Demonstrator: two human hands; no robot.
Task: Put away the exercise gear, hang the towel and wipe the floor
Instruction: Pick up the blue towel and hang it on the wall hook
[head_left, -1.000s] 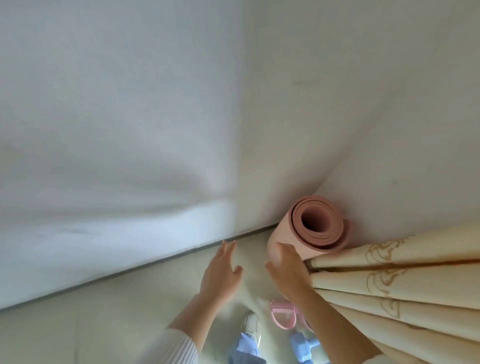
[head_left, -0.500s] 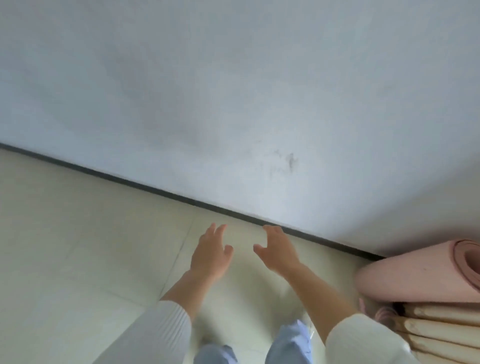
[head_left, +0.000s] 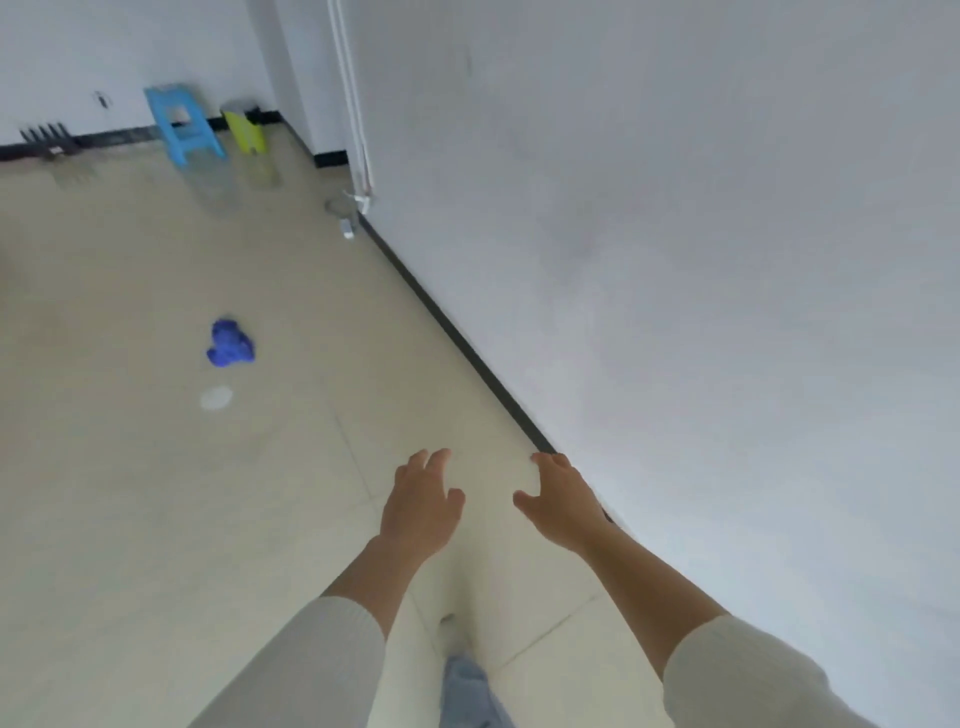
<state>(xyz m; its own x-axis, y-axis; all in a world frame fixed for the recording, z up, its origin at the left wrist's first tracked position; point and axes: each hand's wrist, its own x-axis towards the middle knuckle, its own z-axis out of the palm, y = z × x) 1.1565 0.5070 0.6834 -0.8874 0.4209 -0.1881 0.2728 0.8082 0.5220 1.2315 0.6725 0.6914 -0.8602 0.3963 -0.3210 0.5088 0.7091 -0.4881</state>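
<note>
Up-left on floor (head_left: 130, 519), blue cloth (head_left: 230, 344) lies well off L grip (head_left: 421, 506) & R grip (head_left: 561, 501), both spread, empty.

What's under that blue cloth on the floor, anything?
Only tiled floor shows around the blue cloth; a pale round spot lies apart, nearer the camera. Whatever is beneath the cloth itself is covered.

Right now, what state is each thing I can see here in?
left hand, open, holding nothing.
right hand, open, holding nothing.
blue cloth, crumpled in a heap on the floor.
white patch, on the floor near the cloth, not touching it.
blue stool, upright on its legs.
yellow bin, upright beside the stool.
</note>
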